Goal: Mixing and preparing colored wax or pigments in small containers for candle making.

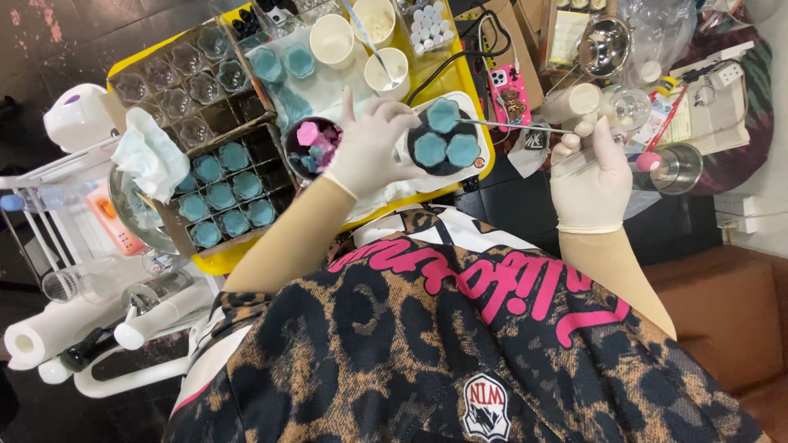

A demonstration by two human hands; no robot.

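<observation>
Left hand (371, 146): gloved, fingers curled around the rim of a dark round mould (445, 139), steadying it.
Mould: near the yellow table's (480, 123) right edge, holding three teal flower-shaped pieces.
Right hand (589, 174): gloved, pinched on a thin metal rod (513, 125) whose tip reaches the topmost teal piece (443, 115).
Left side: divided box (215, 190) filled with teal pieces.

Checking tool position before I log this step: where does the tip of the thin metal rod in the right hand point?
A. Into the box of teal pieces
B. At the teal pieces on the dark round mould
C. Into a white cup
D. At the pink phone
B: the metal rod runs from the right hand leftward to the teal pieces on the dark round mould steadied by the left hand.
</observation>
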